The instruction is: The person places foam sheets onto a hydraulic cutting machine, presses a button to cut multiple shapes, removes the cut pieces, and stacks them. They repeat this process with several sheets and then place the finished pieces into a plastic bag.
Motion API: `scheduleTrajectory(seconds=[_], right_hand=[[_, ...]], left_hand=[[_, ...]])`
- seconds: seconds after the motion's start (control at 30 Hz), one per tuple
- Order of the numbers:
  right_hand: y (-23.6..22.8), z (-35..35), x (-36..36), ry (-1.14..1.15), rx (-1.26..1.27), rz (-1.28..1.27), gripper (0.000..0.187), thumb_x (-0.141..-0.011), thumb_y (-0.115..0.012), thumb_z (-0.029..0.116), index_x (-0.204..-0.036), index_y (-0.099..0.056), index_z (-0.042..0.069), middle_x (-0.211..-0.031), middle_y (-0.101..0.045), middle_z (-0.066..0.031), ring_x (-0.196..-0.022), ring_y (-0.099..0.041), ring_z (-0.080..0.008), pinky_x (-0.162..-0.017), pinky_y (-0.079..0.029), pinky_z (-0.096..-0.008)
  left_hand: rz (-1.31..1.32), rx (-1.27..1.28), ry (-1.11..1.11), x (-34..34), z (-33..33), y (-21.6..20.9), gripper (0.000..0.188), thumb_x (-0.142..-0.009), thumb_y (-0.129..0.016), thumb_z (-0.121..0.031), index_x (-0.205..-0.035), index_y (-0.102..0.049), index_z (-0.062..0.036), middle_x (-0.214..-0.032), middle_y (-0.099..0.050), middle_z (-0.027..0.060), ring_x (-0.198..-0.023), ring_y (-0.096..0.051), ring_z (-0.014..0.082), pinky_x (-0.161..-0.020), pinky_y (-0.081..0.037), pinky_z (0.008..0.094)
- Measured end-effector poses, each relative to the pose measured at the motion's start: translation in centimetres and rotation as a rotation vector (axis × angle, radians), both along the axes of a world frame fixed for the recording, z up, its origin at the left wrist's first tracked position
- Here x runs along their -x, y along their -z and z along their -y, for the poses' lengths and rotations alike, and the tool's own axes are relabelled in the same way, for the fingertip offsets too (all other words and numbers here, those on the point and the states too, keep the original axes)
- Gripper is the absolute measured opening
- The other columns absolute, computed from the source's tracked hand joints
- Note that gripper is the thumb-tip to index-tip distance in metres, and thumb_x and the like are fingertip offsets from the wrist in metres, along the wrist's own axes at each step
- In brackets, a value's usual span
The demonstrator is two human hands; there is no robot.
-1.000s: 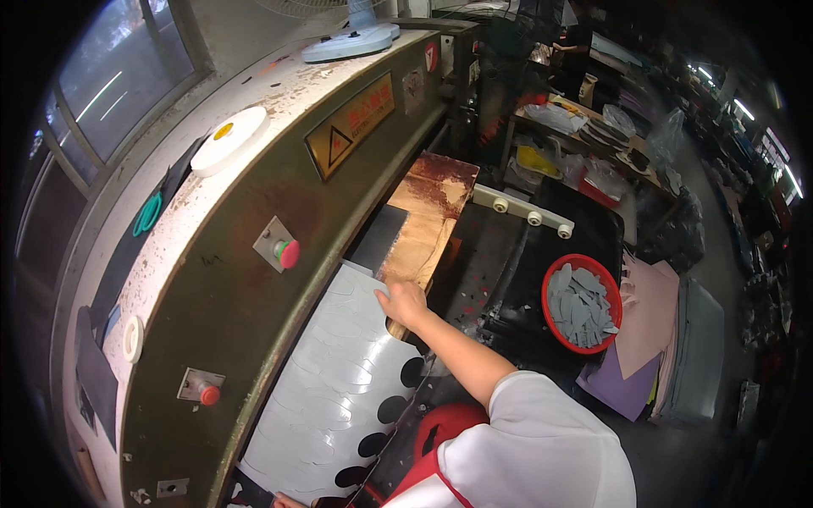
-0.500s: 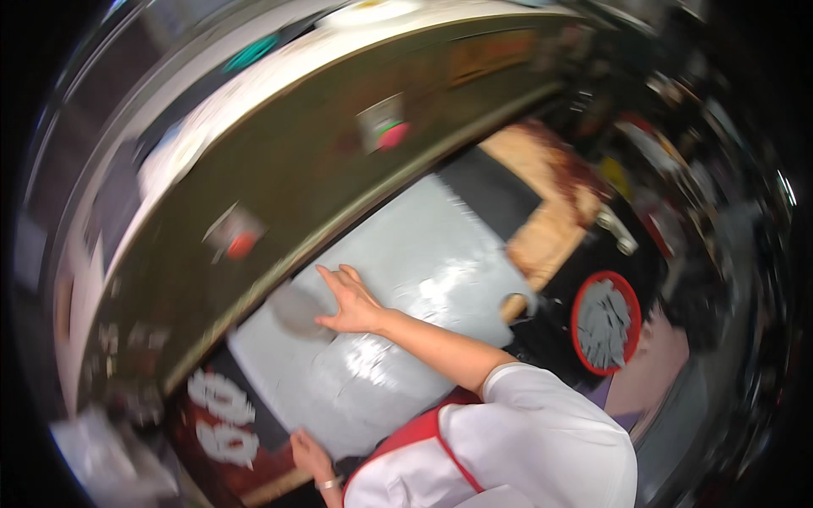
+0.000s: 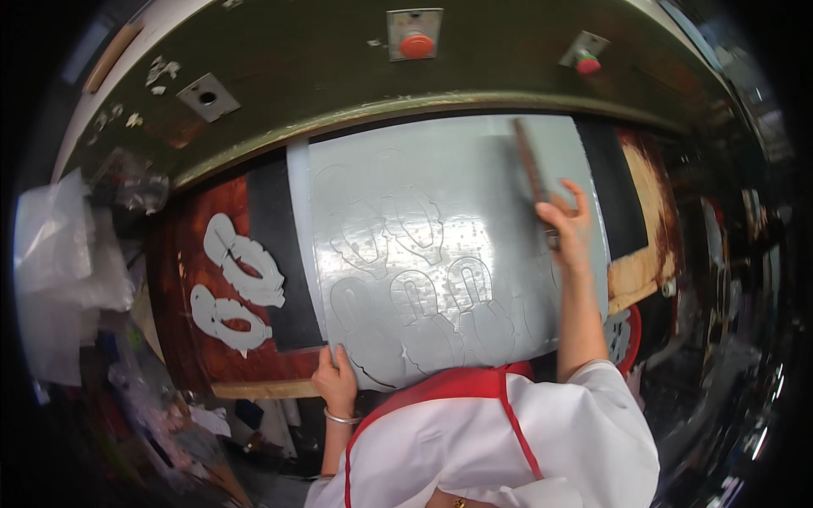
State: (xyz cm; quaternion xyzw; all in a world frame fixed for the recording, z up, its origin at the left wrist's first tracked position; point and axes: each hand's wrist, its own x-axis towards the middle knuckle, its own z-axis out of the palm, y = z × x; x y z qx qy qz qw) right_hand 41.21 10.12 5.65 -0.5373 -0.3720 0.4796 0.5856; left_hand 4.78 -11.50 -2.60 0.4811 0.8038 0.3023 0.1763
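Note:
A smooth grey sheet (image 3: 470,241) lies across the work surface, marked with several cut outlines shaped like soles with straps. Above its right part, my right hand (image 3: 572,229) grips a narrow, rust-brown cutting die (image 3: 529,161), seen nearly edge-on and blurred. My left hand (image 3: 336,388) is at the sheet's near left corner, thumb and fingers closed at its edge. On the reddish-brown board to the left lie cut grey pieces (image 3: 246,267) and, nearer me, more cut grey pieces (image 3: 229,322).
A green machine beam (image 3: 305,76) spans the far side, carrying an orange-red push button (image 3: 417,46) and a pink one (image 3: 587,61). Clear plastic bags (image 3: 59,271) hang at the left. A red basket (image 3: 633,339) with grey pieces stands at the right, partly behind my arm.
The view has turned and straightened. My right hand has gone from reaching toward a blurred round shape on the sheet to holding the die over the sheet's right part. My left hand stays at the edge.

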Motion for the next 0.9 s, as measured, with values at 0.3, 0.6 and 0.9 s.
scheduleTrajectory(seconds=[0.3,0.6,0.9], right_hand=[[5.5,6.5,-21.4,0.726,0.191,1.122,0.067,-0.062,-0.082,0.023,-0.116,-0.05,-0.001,-0.109,-0.058,-0.0214,-0.103,-0.057,-0.0313,-0.091,-0.044,-0.0383],[6.6,10.6,-17.7,0.357,0.157,1.278,0.048,-0.077,-0.073,0.018,-0.119,-0.056,0.002,-0.083,-0.064,-0.0145,-0.078,-0.063,-0.0295,-0.075,-0.05,-0.0384],[4.9,7.1,-18.5,-0.202,0.248,-0.421,0.074,-0.083,-0.065,0.001,-0.147,-0.027,0.008,-0.099,-0.067,-0.0102,-0.087,-0.065,-0.016,-0.08,-0.052,-0.029]], left_hand=[[-0.283,-0.193,0.335,-1.3,-7.6,-4.4,0.056,-0.082,-0.064,-0.021,-0.131,-0.044,-0.002,-0.126,-0.049,0.0221,-0.117,-0.044,0.0399,-0.097,-0.033,0.0508],[-0.661,0.144,0.618,-5.6,-17.3,-3.4,0.065,-0.084,-0.063,-0.03,-0.142,-0.037,-0.015,-0.152,-0.021,0.0199,-0.141,-0.018,0.0375,-0.109,-0.01,0.0634],[-0.183,-0.229,1.213,-24.0,-22.9,-7.9,0.058,-0.074,-0.073,-0.018,-0.127,-0.052,-0.0052,-0.134,-0.046,0.0197,-0.127,-0.041,0.0373,-0.105,-0.032,0.0519]])
